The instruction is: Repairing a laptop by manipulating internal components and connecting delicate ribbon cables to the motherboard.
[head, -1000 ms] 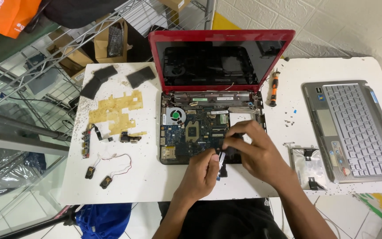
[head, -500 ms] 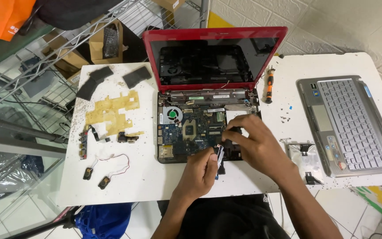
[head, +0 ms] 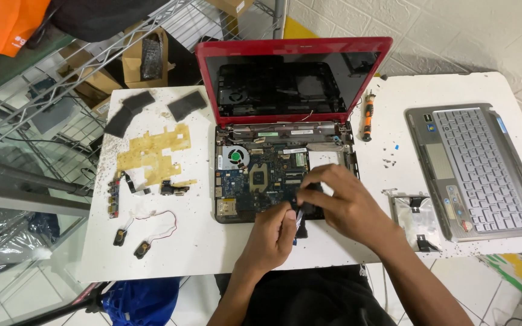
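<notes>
I see both hands meeting over the front right part of the opened red laptop (head: 285, 175), which sits near the middle of the white desk (head: 200, 253) with its bare circuit board exposed and its lid standing up toward the far edge. My left hand (head: 273, 232) is curled closed, fingers pinching a small dark part (head: 302, 209) at the board's front edge. My right hand (head: 345, 202) is closed over the same dark part from the right, its fingers bent down onto it, so both hands grip it together. I cannot tell exactly what the part is; it is mostly covered.

The cooling fan (head: 235, 157) shows at the board's far left. Right of the lid lies an orange-handled screwdriver (head: 368, 115), and toward the right edge the removed silver keyboard panel (head: 478, 169) lies flat. Between it and the laptop is a metal drive bracket (head: 417, 220). On the left half lie yellow film sheets (head: 152, 154), two black pads (head: 158, 108) near the far left corner, a narrow small board (head: 113, 199) and two little speakers on wires (head: 133, 241) toward the near left corner.
</notes>
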